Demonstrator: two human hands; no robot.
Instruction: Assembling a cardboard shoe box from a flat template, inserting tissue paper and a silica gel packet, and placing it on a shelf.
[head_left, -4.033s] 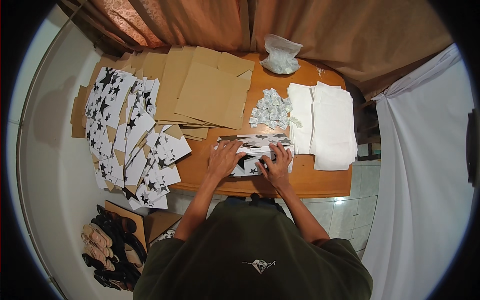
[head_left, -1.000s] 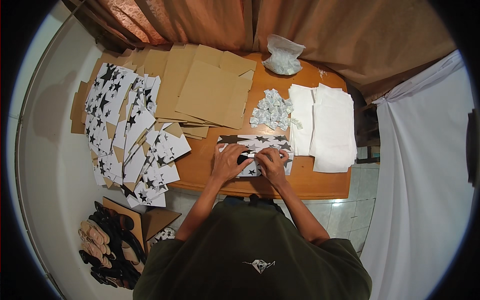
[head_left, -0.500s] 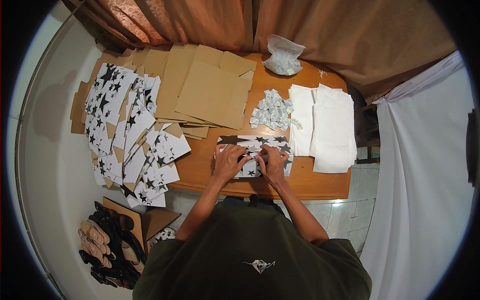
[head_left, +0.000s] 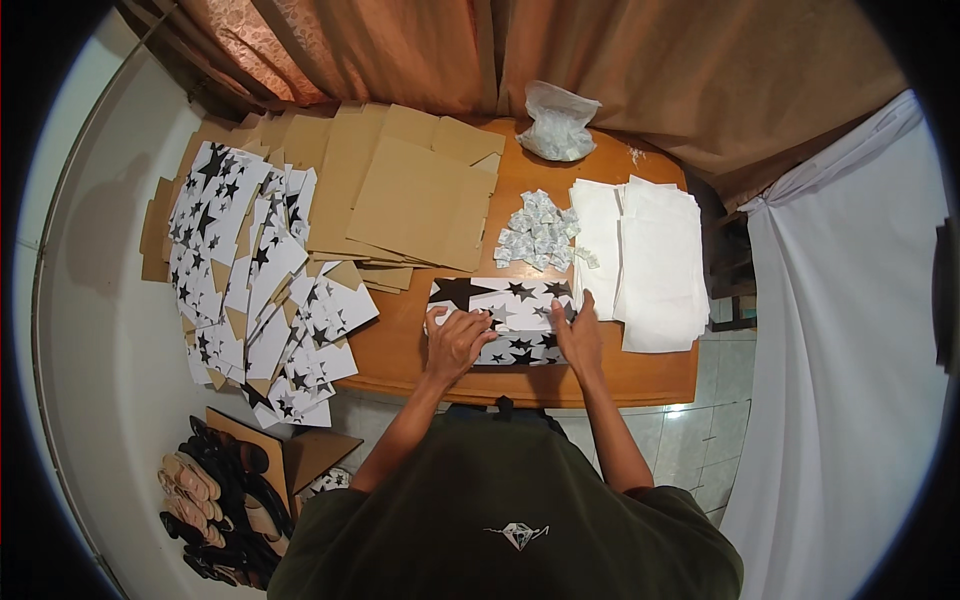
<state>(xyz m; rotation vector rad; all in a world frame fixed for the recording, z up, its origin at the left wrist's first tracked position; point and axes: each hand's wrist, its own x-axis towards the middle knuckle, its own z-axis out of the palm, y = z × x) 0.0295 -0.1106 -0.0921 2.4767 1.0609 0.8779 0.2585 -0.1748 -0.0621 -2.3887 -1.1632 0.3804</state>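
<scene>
A cardboard box with black and grey stars on white lies closed near the table's front edge. My left hand presses on its left part with bent fingers, the index side on the top and the rest toward the left end. My right hand grips the right end, thumb on the top and fingers along the side. Just behind the box is a heap of small white sachets. The undersides of my fingers are hidden.
Overlapping star-patterned flat boxes cover the left of the table. Brown cardboard sheets lie behind. White paper stacks stand right, a clear plastic bag at the back. Shoes and sandals sit at lower left.
My right hand has moved from the middle of the box to its right end. My left hand stays on the left part, shifted slightly. The box top now shows more fully.
</scene>
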